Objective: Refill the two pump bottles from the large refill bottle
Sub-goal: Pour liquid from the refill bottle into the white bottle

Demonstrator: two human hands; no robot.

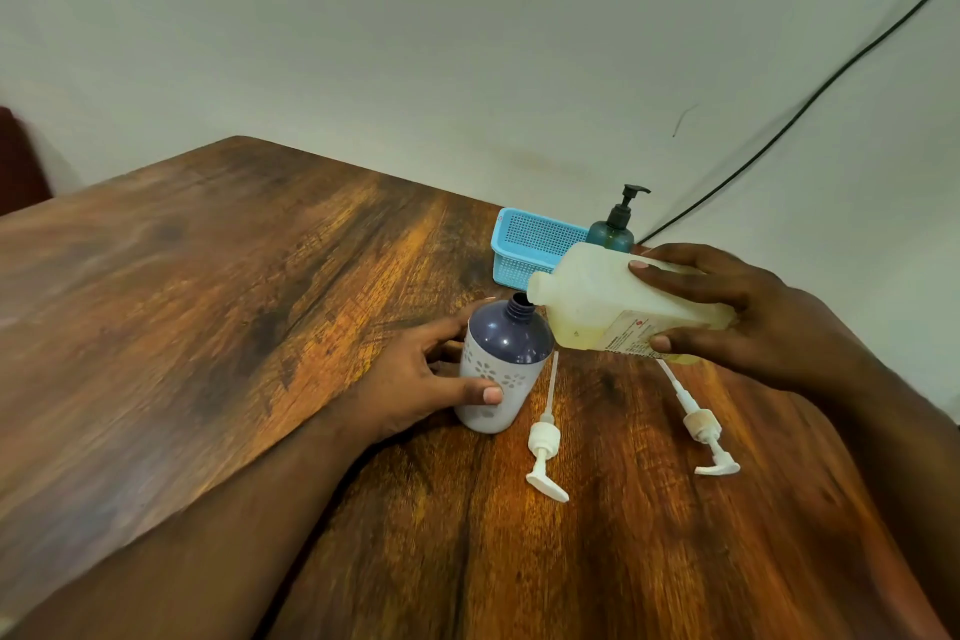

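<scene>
Left hand: forearm extended forward, fingers and thumb curled in a grip. Right hand: thumb and fingers clamped, forearm angled inward.

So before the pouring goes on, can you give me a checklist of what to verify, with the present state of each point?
1. Purple plastic bottle with white flowered sleeve upright on the wooden table: ok.
2. Left hand holds this bottle steady: ok.
3. Bottle neck open, pump removed: ok; two white pump heads lie on the table.
4. Spout of the large translucent refill bottle, tilted in the right hand, meets the neck: ok.
5. Liquid flowing without spill: cannot tell.
6. Fill level inside the purple bottle: cannot tell, its wall is opaque.
</scene>
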